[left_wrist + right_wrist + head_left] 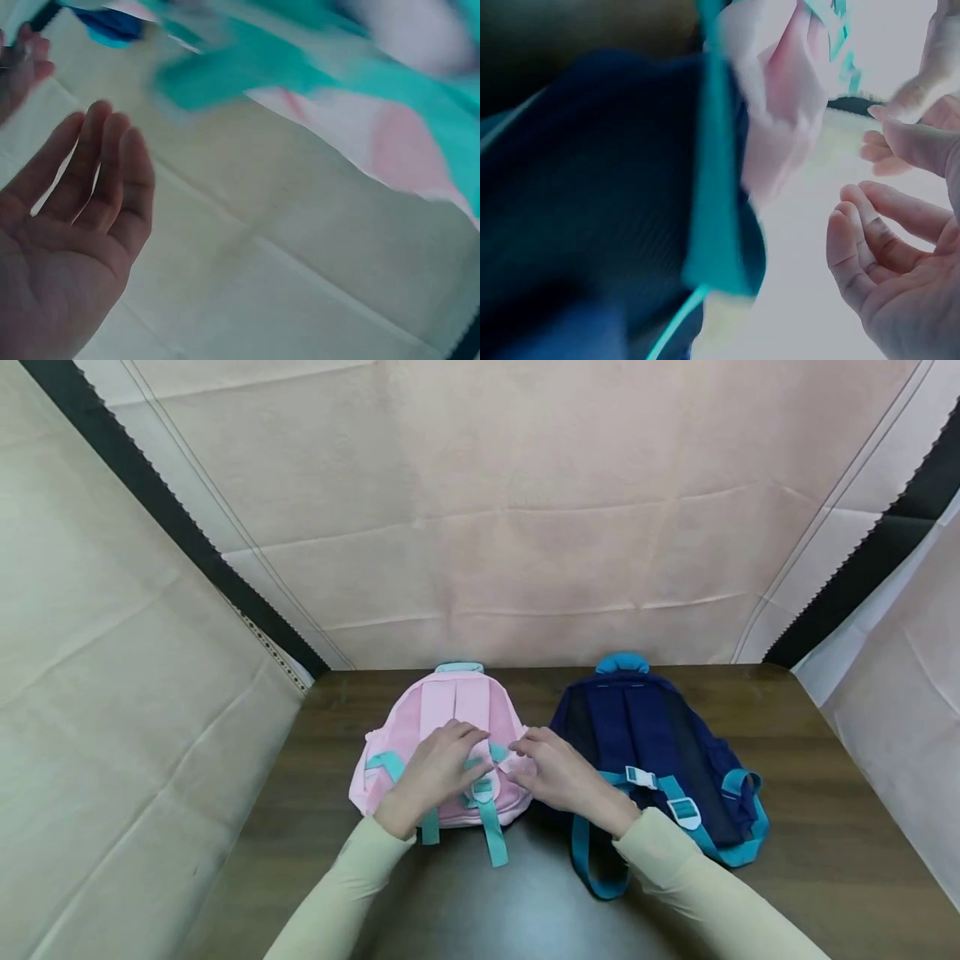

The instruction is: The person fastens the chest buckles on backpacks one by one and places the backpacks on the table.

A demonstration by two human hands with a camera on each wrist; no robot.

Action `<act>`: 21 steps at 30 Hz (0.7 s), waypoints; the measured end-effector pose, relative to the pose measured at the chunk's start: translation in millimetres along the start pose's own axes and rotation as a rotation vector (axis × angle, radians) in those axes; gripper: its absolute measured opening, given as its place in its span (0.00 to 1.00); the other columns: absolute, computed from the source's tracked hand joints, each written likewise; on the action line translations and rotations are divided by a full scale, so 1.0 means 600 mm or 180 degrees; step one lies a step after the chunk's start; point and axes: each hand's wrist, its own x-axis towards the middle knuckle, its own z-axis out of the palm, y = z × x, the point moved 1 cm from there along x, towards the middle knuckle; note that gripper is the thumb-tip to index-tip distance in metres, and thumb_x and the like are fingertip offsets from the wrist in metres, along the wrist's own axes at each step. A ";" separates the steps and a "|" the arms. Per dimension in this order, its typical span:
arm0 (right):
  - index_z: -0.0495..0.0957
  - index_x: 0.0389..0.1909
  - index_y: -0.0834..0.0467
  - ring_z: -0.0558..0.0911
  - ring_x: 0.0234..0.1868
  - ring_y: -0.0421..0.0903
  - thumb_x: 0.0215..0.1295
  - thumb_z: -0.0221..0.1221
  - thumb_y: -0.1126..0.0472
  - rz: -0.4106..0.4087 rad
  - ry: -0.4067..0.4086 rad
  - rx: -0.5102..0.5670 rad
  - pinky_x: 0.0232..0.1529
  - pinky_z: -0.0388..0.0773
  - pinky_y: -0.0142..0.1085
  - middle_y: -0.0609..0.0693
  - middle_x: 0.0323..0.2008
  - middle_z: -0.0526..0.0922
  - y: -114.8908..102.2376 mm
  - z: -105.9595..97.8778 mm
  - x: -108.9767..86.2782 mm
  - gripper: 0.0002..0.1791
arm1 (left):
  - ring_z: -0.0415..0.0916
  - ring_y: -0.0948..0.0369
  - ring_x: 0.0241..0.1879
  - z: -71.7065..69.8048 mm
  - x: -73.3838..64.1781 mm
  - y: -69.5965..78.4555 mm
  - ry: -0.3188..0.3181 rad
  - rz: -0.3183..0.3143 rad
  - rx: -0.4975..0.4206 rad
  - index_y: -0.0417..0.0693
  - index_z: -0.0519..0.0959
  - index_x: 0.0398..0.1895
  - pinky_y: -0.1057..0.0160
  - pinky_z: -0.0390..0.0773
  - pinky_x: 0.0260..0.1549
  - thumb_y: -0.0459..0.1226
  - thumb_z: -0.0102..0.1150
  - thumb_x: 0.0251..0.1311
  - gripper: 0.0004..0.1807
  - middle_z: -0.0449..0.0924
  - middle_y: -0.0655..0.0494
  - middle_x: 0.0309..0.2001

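A small pink backpack with teal straps lies strap side up on the table. Over its lower half hover both hands, palms facing each other. My left hand has loosely bent fingers with nothing between them; the left wrist view shows the same hand in mid-air near a blurred teal strap. Above the bag's right edge is my right hand, and in the right wrist view this hand is also free of any object. Between the hands sits a buckle on a teal strap.
Just right of the pink bag lies a navy backpack with bright blue straps and white buckles, partly under the right forearm. Pale fabric walls enclose the brown table at the back and both sides.
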 end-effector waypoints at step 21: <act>0.89 0.57 0.63 0.79 0.48 0.50 0.66 0.76 0.59 0.0083 -0.0414 0.0211 0.47 0.83 0.40 0.58 0.50 0.88 -0.059 0.103 0.098 0.21 | 0.78 0.59 0.39 0.005 -0.063 -0.102 -0.0173 -0.0771 -0.0531 0.45 0.90 0.57 0.59 0.86 0.43 0.38 0.77 0.65 0.18 0.84 0.51 0.46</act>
